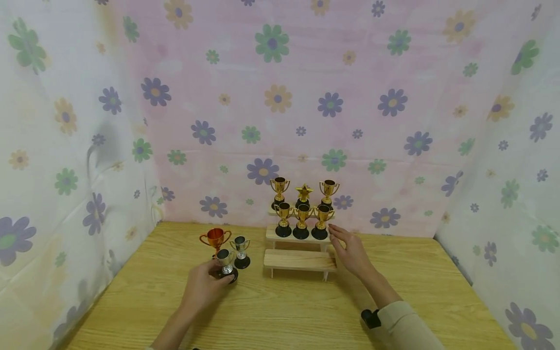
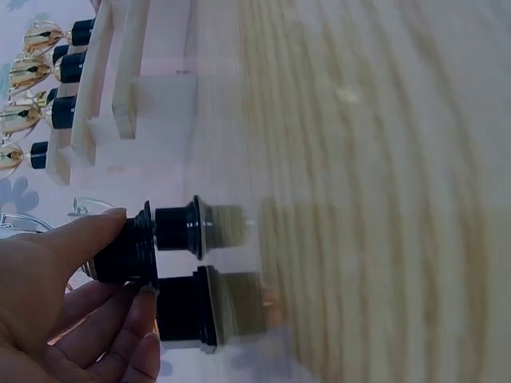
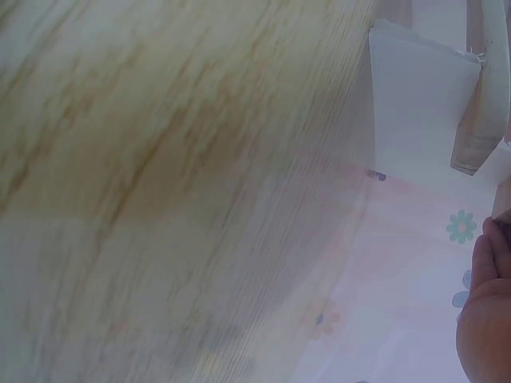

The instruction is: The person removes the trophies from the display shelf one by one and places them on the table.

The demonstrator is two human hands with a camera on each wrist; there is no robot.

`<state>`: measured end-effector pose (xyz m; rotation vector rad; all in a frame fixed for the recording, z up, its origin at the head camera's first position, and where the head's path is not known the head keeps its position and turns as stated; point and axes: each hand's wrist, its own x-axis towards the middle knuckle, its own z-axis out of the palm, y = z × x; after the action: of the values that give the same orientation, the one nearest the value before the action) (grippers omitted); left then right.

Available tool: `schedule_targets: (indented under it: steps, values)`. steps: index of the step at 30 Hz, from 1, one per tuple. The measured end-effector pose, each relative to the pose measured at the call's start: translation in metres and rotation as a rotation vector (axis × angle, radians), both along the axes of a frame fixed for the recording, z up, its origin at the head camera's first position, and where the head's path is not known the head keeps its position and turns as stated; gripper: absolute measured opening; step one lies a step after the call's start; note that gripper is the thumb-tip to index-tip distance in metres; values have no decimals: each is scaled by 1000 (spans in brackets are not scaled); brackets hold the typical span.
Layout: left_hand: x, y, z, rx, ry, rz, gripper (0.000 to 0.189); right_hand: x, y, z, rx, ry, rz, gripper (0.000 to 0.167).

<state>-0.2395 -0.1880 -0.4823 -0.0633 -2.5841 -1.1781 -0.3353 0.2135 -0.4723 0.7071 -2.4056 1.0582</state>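
My left hand (image 1: 202,288) grips a small silver trophy cup (image 1: 225,262) by its black base (image 2: 124,254), thumb on one side and fingers on the other. In the left wrist view that base sits farther from the tabletop than the two bases behind it. Those belong to another silver trophy (image 1: 240,249) and a bronze-orange one (image 1: 216,237), both standing on the table. My right hand (image 1: 353,253) is at the right end of the wooden step stand's middle step (image 1: 273,234), fingers fairly straight, fingertips right by the rightmost gold trophy (image 1: 323,218).
Three gold cups line the middle step. On the top step behind stand two more gold cups (image 1: 328,192) and a gold star trophy (image 1: 304,193). The bottom step (image 1: 299,261) is bare wood. Flowered cloth (image 1: 302,73) encloses the wood-grain table (image 1: 271,316) at back and sides.
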Motion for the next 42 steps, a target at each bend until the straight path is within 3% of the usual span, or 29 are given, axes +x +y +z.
schedule_targets:
  steps: [14,25,42]
  values:
    - [7,-28,1,-38,-67,47,34,-1,1,0,22,-2,-9,36]
    - [9,-44,-2,-67,-79,72,39,0,0,2,17,-7,-2,36]
    - [12,-52,-6,-1,-129,70,37,1,-1,1,18,-7,-23,36]
